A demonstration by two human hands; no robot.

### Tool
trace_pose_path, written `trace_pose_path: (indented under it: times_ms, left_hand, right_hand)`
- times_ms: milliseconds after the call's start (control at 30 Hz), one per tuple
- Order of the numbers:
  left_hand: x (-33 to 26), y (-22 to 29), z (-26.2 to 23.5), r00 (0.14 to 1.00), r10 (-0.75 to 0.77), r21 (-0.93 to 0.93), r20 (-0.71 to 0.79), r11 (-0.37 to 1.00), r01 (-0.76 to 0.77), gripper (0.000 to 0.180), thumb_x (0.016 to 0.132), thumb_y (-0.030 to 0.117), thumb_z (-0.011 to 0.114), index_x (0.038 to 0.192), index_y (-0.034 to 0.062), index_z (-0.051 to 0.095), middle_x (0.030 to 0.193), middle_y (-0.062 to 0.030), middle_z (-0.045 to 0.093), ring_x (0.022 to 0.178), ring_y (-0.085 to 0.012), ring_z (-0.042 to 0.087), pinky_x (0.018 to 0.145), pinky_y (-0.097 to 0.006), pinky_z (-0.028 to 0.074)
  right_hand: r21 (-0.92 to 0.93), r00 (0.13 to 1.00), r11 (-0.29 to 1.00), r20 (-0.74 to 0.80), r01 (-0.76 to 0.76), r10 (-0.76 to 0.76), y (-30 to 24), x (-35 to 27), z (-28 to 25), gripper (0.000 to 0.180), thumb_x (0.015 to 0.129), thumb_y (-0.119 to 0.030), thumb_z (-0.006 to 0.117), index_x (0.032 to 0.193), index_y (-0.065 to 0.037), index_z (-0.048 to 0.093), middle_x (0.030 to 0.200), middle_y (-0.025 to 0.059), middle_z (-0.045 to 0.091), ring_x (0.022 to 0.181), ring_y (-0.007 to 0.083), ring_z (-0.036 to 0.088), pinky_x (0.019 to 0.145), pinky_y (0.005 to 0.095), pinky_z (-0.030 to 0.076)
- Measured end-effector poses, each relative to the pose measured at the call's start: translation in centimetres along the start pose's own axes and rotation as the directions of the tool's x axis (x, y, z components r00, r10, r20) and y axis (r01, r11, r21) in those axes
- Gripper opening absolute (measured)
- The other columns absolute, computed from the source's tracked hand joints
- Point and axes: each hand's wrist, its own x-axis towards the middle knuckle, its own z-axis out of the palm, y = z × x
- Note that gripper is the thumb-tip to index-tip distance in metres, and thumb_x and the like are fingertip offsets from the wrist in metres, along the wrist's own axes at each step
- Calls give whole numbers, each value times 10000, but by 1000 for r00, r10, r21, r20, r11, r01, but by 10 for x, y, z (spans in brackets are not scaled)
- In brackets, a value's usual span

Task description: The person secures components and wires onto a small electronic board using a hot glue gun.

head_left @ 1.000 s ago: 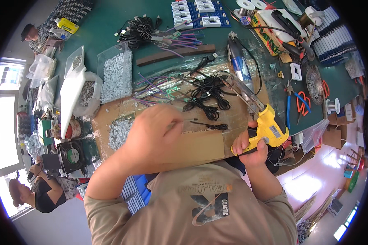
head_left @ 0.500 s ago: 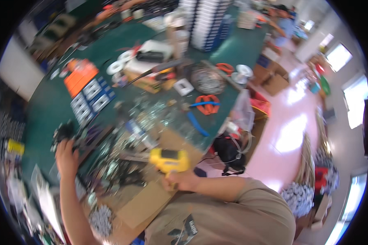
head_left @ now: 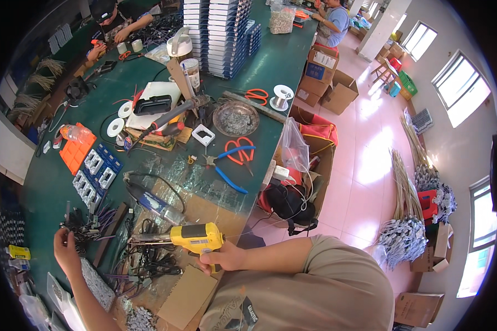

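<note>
My right hand (head_left: 223,258) grips the handle of a yellow and black soldering gun (head_left: 197,238), its metal tip pointing left over the bench. A thin wire runs into the gun's back end. Below the tip lie black cables (head_left: 163,256) in a tangle. At the left, my left hand (head_left: 66,251) is closed, thumb and fingertips together beside a bundle of dark cables with small connectors (head_left: 85,230). A slim grey piece stands just above those fingertips; whether it is held is hard to make out. A dark bar (head_left: 109,234) lies right of the bundle.
Near me are brown cardboard (head_left: 188,295) and small grey parts (head_left: 141,319). Farther off lie blue-handled pliers (head_left: 226,165), orange scissors (head_left: 240,151), a metal dish (head_left: 236,118), a solder spool (head_left: 281,97) and stacked white-blue parts (head_left: 218,38). Two people work at the far side.
The view has swung and sharpened. My left hand has come away from on top of the cable bundle to its left side. My right hand still holds the soldering gun.
</note>
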Motion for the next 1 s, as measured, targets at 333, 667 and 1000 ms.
trace_pose_path:
  times_ms: [333,667,1000]
  left_hand:
    - [29,-38,-58,903,-296,-473,-312,872,123,328,984,291,634,1222,67,639,1146,22,649,942,-75,577,776,-245,427]
    - [29,-22,-100,886,-348,-709,-307,704,31,346,1039,267,520,1306,49,557,1289,-18,618,1027,-120,576,887,-272,446]
    - [-19,8,-133,938,-211,-820,-275,560,-114,367,1041,181,505,1351,-16,494,1331,-114,591,1033,-163,573,935,-286,458]
  right_hand:
    - [-42,1000,999,-12,5,-5,0,0,2,418,966,-182,617,1327,-7,499,760,32,554,648,118,557,599,266,497]
    - [-31,1000,999,-7,22,-22,-1,1,3,359,969,-178,610,1274,-7,530,766,37,572,653,127,577,602,278,499]
    - [-77,1000,997,-11,19,-20,3,-1,2,347,968,-176,604,1260,-4,529,739,45,588,635,129,579,606,280,486]
